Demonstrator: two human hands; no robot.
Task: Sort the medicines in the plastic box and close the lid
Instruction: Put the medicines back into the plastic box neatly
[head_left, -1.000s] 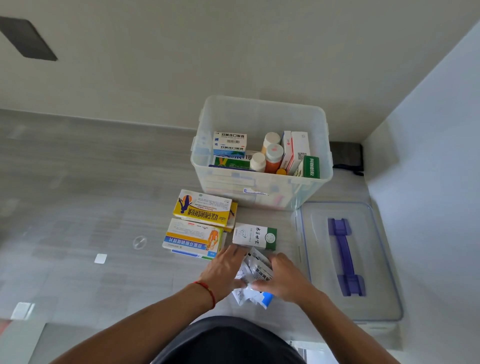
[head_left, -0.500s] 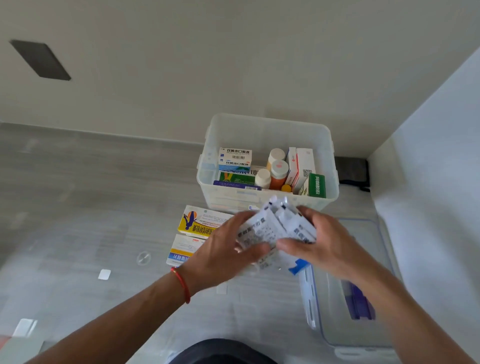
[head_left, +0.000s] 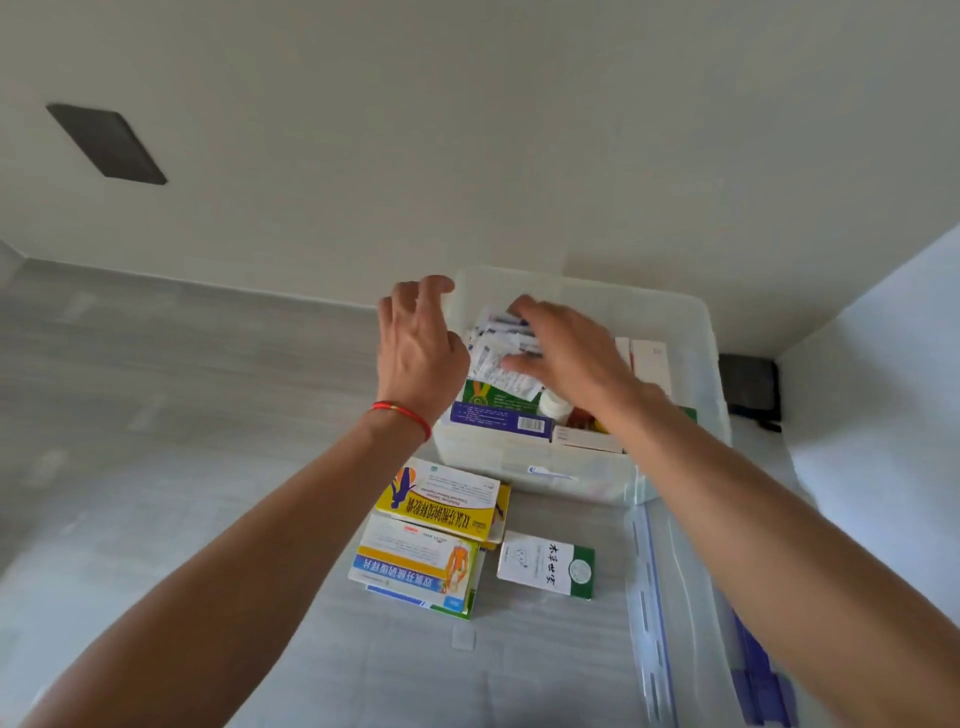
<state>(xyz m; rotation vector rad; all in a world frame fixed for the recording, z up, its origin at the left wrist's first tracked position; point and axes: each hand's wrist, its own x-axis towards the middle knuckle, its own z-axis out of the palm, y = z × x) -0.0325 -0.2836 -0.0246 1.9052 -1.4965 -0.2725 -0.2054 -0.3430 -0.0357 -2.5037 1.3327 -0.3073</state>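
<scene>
1. Left hand (head_left: 421, 343): bare; no rings or glove are seen.
2. Left wrist: a thin red string bracelet (head_left: 402, 413) is worn.
3. Right hand (head_left: 563, 345): bare, unadorned.
4. Forearms: both are shown uncovered, with no sleeves reaching into view.

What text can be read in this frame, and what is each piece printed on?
"双氯芬酸钠缓释片", seen upside down: blue band of the orange-and-blue box on the floor.
"本草世家": white-and-green box.
Yellow box: large Chinese line upside down and blurred; not reliably readable.
Dark blue box in the plastic box: barcode and fine print too small.
Sachets under the right hand: blurred.
</scene>
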